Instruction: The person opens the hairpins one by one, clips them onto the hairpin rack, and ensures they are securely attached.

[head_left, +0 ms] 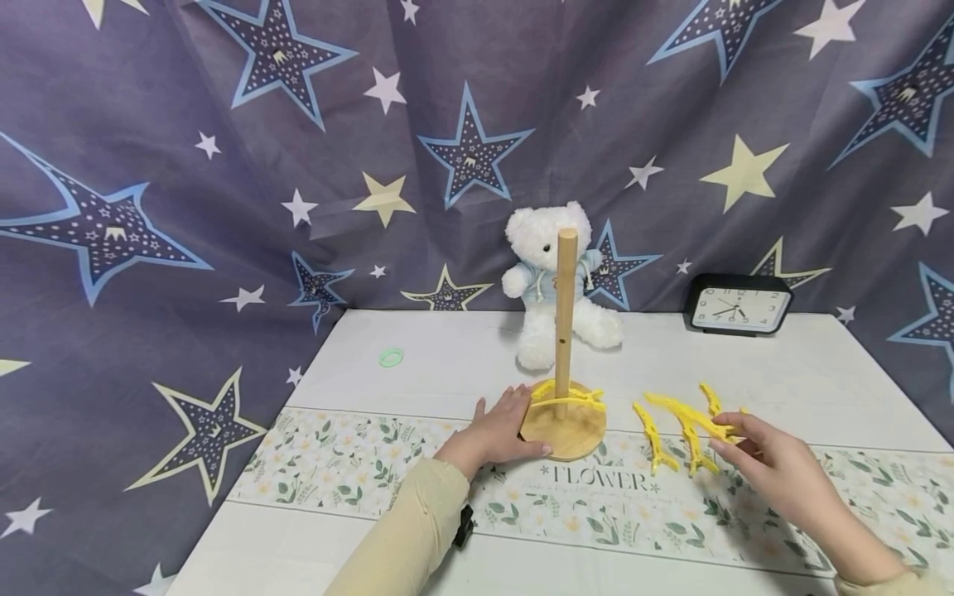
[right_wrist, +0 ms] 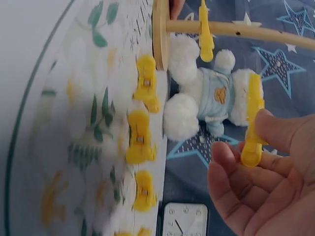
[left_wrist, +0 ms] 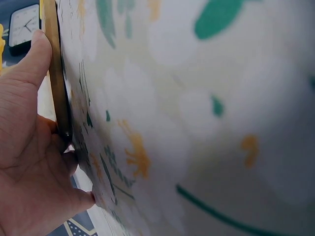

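A wooden stand (head_left: 565, 331) has an upright post on a round base (head_left: 562, 434). My left hand (head_left: 503, 430) grips the left rim of that base; its thumb (left_wrist: 39, 59) lies along the edge in the left wrist view. Around the foot of the post sits a yellow plastic piece (head_left: 589, 403). My right hand (head_left: 778, 468) pinches another long yellow clip piece (right_wrist: 253, 113) between thumb and fingers, raised above the table to the right of the stand. Under and beside it lie several similar yellow clip pieces (head_left: 652, 439), with small metal springs visible in the right wrist view.
Behind the stand, a white teddy bear (head_left: 538, 331) in a blue hoodie sits against the star-patterned curtain (head_left: 447, 99). A black-framed clock (head_left: 739, 306) stands at the back right. Toward the back left lies a light green ring (head_left: 391, 350). A floral strip (head_left: 343, 451) crosses the white table.
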Motion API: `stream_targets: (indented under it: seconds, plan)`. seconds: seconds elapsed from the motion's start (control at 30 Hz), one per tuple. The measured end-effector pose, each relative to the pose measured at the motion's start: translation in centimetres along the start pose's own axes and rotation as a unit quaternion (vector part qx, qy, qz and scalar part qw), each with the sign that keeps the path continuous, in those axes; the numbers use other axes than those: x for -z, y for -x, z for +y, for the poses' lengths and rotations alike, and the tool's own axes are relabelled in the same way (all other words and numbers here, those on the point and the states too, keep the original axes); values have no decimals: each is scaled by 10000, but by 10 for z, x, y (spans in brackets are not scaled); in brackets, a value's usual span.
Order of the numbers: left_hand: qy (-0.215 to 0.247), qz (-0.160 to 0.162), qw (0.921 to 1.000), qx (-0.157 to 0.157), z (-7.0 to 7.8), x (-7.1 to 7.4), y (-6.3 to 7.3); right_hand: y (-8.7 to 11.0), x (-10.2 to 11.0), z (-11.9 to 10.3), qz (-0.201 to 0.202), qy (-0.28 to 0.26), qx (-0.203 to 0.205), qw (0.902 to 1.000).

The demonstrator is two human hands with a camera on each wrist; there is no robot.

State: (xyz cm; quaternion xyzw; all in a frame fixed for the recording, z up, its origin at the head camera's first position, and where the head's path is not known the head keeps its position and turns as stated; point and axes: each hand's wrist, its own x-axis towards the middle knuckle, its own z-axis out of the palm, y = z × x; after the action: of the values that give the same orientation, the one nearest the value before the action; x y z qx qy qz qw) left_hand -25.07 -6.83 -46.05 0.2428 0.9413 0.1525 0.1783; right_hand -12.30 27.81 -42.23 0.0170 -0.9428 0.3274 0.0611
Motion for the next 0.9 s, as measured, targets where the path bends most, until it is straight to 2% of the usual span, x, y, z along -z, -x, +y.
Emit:
stream_targets:
  seconds: [0.2,0.47,0.67,0.9]
  plan:
    - [-77,-12,10000,26,-3,-4,-4,-9,-9,-14,97,14,390,9992]
    - [-53,40,10000,-10,-2,-3,-2,-25,-20,-27,512,478,1098,9915]
    - [-52,79,10000,-23,-2,-2,-1,-43,-28,-40,863,1122,1640,9762]
    - [-84,86,9999,-26,-2,-3,-1,-65,-47,-54,1129,1336,2376,9555]
